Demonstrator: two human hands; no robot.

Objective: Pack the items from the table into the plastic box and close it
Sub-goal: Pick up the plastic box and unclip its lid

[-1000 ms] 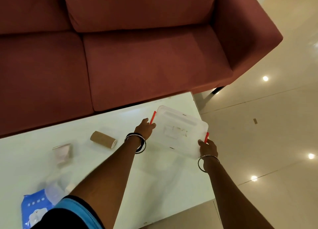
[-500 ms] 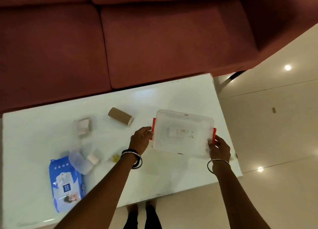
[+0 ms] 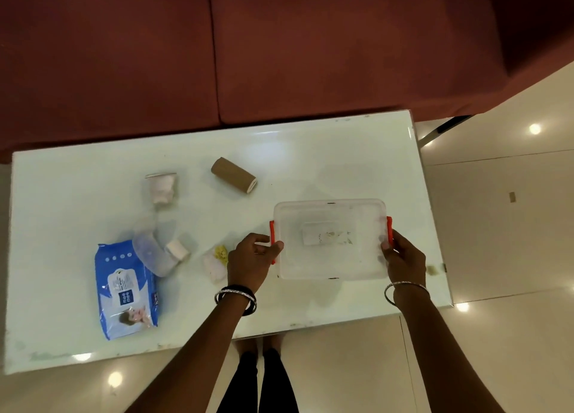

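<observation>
A clear plastic box (image 3: pixel 330 238) with its lid on and red side latches sits on the right part of the white table (image 3: pixel 310 155). My left hand (image 3: pixel 250 262) grips its left red latch, my right hand (image 3: pixel 403 259) its right one. To the left lie a brown bandage roll (image 3: pixel 233 175), a small wrapped white pack (image 3: pixel 161 187), a blue wet-wipes pack (image 3: pixel 124 290), a clear bag with a white roll (image 3: pixel 161 252), and a small pale packet with a yellow label (image 3: pixel 216 262) beside my left hand.
A dark red sofa (image 3: pixel 279 46) runs along the table's far edge. Glossy beige floor (image 3: pixel 512 226) lies to the right and in front. My legs (image 3: pixel 257 378) stand at the table's near edge.
The box has been pulled from the far right corner toward me and squared up. Both hands stayed on its red latches. The view has tilted down over the table.
</observation>
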